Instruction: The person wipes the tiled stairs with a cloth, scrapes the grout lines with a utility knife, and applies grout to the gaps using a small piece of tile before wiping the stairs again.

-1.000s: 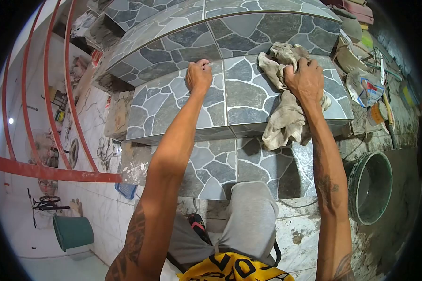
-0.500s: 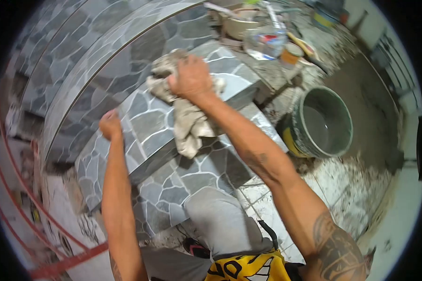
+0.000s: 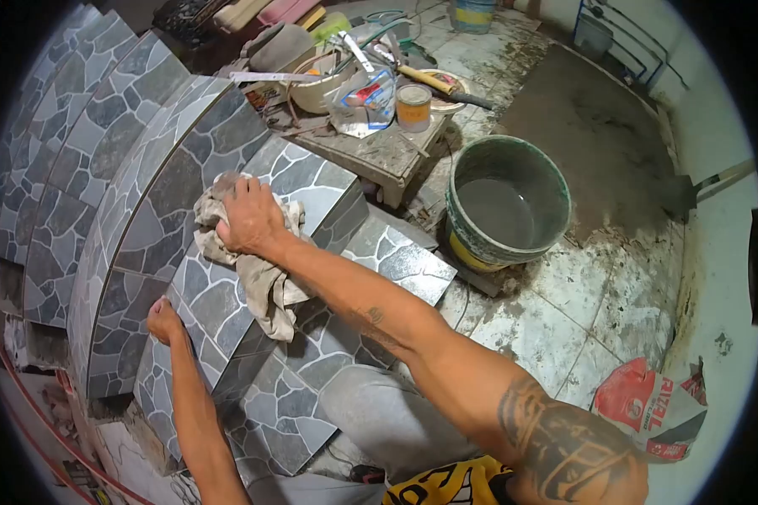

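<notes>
A crumpled, dirty beige cloth rag [image 3: 269, 295] lies over a step covered in grey stone-pattern tiles [image 3: 299, 181] with pale joints. My right hand [image 3: 254, 217] is closed on the bunched upper part of the rag and presses it against the tread. The rag's lower end hangs over the step's front edge. To the left, my left hand [image 3: 166, 321] rests as a fist on the same step, close to the curved riser [image 3: 156, 236]. No object shows in it, and the palm side is hidden.
A bucket of grey liquid [image 3: 507, 202] stands on the dirty tiled floor to the right. Behind the step, a low wooden bench [image 3: 370, 156] carries a small can [image 3: 413, 108], a plastic bag and tools. A torn red-and-white sack [image 3: 653, 408] lies lower right.
The view has swung rightward, so steps and hands appear farther left and lower; the sack has come into view. My right hand keeps its grip on the rag.
</notes>
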Action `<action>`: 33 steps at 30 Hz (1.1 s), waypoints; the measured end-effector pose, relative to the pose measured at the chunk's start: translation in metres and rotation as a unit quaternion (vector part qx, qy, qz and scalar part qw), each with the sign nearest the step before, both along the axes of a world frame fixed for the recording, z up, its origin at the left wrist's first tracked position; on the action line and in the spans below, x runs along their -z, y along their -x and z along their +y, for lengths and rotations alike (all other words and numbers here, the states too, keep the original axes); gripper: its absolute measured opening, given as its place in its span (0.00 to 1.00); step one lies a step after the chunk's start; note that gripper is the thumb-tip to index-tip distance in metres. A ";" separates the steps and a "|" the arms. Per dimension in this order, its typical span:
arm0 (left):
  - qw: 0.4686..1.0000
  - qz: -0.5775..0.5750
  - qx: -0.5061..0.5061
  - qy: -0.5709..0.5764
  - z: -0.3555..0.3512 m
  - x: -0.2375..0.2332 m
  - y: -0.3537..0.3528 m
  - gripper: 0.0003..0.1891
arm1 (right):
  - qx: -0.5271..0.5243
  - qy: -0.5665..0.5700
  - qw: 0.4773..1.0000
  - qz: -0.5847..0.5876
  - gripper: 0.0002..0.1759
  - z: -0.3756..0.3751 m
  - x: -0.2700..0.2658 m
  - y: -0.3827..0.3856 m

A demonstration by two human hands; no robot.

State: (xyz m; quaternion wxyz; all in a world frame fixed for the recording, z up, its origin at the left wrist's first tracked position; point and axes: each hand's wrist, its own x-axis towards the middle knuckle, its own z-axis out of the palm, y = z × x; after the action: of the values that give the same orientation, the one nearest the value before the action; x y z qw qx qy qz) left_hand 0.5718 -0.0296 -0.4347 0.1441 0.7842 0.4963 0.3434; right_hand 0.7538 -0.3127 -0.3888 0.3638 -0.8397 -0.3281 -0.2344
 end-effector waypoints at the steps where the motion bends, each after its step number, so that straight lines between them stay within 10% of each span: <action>1: 1.000 -0.004 0.000 0.000 -0.003 -0.001 0.000 0.16 | -0.002 -0.008 1.000 -0.001 0.24 -0.001 0.000 -0.001; 13: 0.971 -0.158 0.177 -0.041 -0.057 -0.006 0.002 0.17 | 0.004 -0.006 1.000 0.025 0.27 0.007 0.004 -0.002; 19: 0.915 -0.036 0.365 -0.168 -0.159 0.002 0.003 0.27 | -0.007 -0.063 0.997 0.037 0.30 0.007 0.001 -0.001; 26: 0.922 0.060 0.317 -0.213 -0.191 -0.022 0.013 0.31 | -0.112 0.028 0.985 0.131 0.29 0.001 -0.016 -0.058; 33: 0.920 0.078 0.333 -0.193 -0.194 -0.020 0.007 0.25 | 0.066 -0.044 0.995 -0.064 0.17 -0.182 -0.020 -0.182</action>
State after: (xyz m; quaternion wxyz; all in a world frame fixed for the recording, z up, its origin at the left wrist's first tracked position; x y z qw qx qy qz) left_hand 0.5645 -0.2236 -0.4144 0.0572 0.9412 0.1402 0.3021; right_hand 0.9354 -0.4945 -0.3690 0.3626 -0.8260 -0.2836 -0.3252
